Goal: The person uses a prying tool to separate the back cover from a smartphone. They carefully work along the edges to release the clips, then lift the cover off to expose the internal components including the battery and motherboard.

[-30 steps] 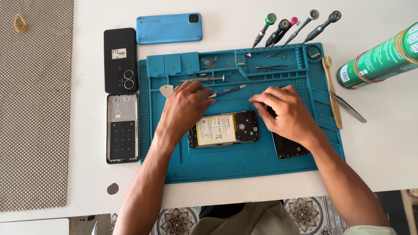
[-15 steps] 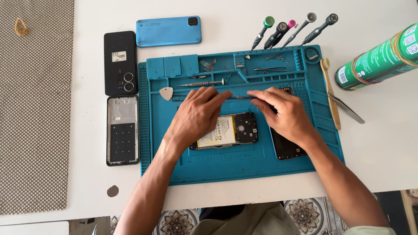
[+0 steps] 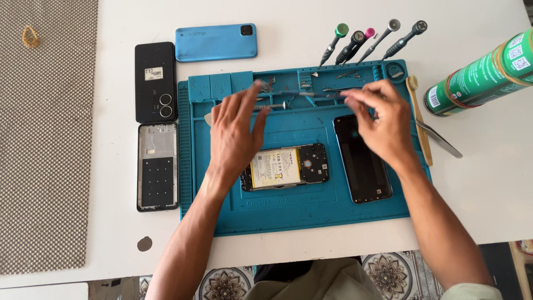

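My left hand (image 3: 236,133) hovers over the blue repair mat (image 3: 222,216), fingers spread loosely and holding nothing I can make out. My right hand (image 3: 383,119) is raised beside it with thumb and forefinger pinched around the end of a thin dark tool (image 3: 316,95); the view is blurred there, so I think it is a slim screwdriver, but I cannot be sure.

Judging by how things lie, the opening-up is well along. The opened phone (image 3: 286,166) lies face down in the middle of the mat, just below my left hand, its back off and its battery and dark board exposed. A black back cover (image 3: 362,161) rests beside it under my right wrist. The battery and board are still seated, so the inner work looks not yet done.

The mat's upper trays (image 3: 222,86) hold small loose parts and a metal tool or two; I cannot tell which screws sit in which pocket. Off the mat lie a bare phone frame (image 3: 157,166), a black phone (image 3: 155,81), a blue phone (image 3: 216,41), a row of screwdrivers (image 3: 377,39) and a green can (image 3: 480,78).
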